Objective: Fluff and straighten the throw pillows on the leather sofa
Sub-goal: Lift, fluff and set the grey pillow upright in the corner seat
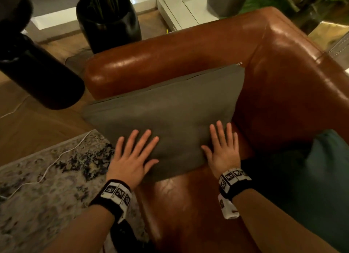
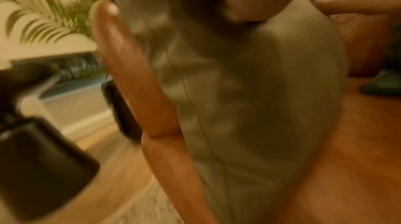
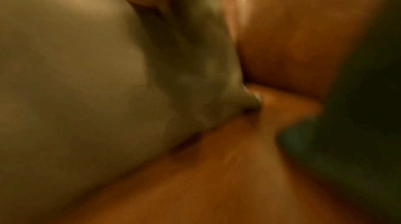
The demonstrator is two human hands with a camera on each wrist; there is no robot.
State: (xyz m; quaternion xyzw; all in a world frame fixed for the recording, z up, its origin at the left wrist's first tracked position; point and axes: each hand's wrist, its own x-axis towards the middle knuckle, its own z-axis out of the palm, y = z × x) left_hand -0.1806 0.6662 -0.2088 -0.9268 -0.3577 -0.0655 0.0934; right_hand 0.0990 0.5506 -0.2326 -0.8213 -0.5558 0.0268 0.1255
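While pillow [image 1: 166, 109] leans on sofa [image 1: 283, 79], rug [image 1: 47, 177] beside.

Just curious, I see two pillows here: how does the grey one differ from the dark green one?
The grey pillow leans against the armrest under both flat hands; the dark green pillow sits untouched on the right. The grey is paler and fully seen, the green cut off by the frame. Both rest on the leather sofa.

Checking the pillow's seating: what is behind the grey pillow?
The grey pillow leans on the sofa's brown leather armrest, which shows above it. The armrest's lower part is covered.
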